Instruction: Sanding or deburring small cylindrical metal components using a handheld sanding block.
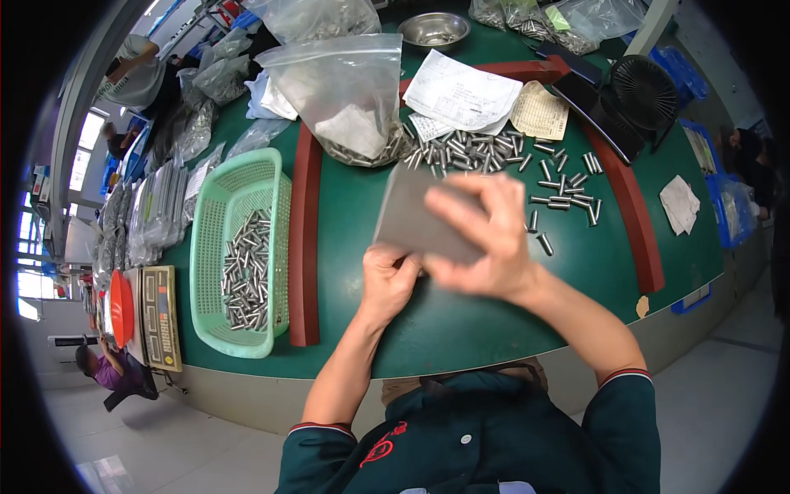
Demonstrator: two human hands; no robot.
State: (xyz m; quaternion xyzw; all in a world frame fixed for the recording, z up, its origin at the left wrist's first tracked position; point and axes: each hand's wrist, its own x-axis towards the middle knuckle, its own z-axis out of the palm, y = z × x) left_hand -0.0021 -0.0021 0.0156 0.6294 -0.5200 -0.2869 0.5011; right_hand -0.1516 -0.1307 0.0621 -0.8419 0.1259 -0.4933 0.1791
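My right hand (490, 235) is blurred by motion, its fingers spread over and curled around a flat grey rectangular block (411, 210) tilted above the table. Right under the block's lower edge is my left hand (388, 284), thumb and fingers pinched together; what they hold is hidden. Beyond the block lies a pile of headed metal pins (477, 152), with loose ones scattered to its right. A green plastic basket (281, 247) at the left holds many small metal pins (247, 276).
Dark red bars (304, 247) frame the work area on the green table (461, 329). A bag of metal parts (346, 99), papers (461, 90), a metal bowl (434, 30), a phone (601, 115) and a black fan (644, 92) stand farther back. A scale (160, 317) sits at left.
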